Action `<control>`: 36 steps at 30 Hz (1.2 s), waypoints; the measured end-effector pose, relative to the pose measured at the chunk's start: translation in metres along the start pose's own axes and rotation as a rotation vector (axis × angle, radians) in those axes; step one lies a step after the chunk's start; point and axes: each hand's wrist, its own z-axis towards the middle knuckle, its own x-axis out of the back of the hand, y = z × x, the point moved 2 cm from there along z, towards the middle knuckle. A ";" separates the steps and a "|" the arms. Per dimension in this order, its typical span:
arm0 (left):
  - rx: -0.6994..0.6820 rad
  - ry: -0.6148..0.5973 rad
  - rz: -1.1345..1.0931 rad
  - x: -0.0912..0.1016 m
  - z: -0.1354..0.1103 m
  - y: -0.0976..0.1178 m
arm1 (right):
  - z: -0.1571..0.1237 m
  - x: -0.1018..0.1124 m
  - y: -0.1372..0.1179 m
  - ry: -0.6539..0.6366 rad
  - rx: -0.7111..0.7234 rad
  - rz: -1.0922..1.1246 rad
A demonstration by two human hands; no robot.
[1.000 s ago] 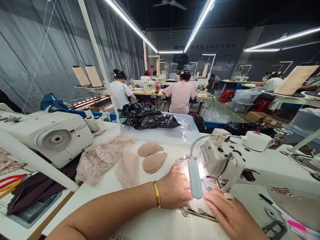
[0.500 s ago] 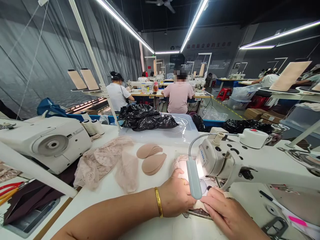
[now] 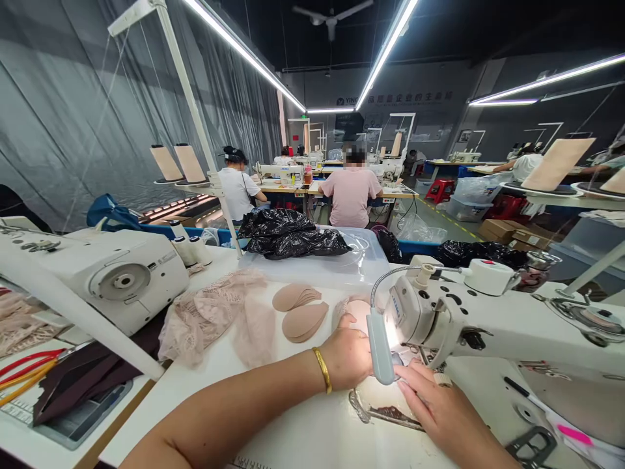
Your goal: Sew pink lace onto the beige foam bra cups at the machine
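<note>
My left hand (image 3: 346,355), with a gold bracelet (image 3: 322,370) at its wrist, is closed over a beige lace-edged fabric piece (image 3: 359,307) left of the needle area. Its thumb points forward along the fabric; the other fingers are partly behind the grey lamp head (image 3: 380,348). On the near side of the white sewing machine (image 3: 439,319), my right hand (image 3: 437,397) has its thumb and fingertips close together at the lit sewing spot. What they pinch is hidden by the lamp. Below the hands shows a worn metal plate (image 3: 390,417).
Teardrop beige pads (image 3: 303,322) lie in two stacks beside crumpled lace fabric (image 3: 209,316). Black plastic bags (image 3: 293,238) rest on a clear bin lid (image 3: 312,268). A second machine (image 3: 97,267) and orange-red-handled scissors (image 3: 32,371) are left. Co-workers sit ahead.
The camera view has shifted a little. My left hand has drawn slightly forward and away from my right hand, so more of the metal plate shows. Both hands stay at the machine.
</note>
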 end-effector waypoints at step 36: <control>1.107 0.029 -0.539 0.085 -0.147 0.008 | 0.037 0.003 -0.119 -0.202 -0.252 0.537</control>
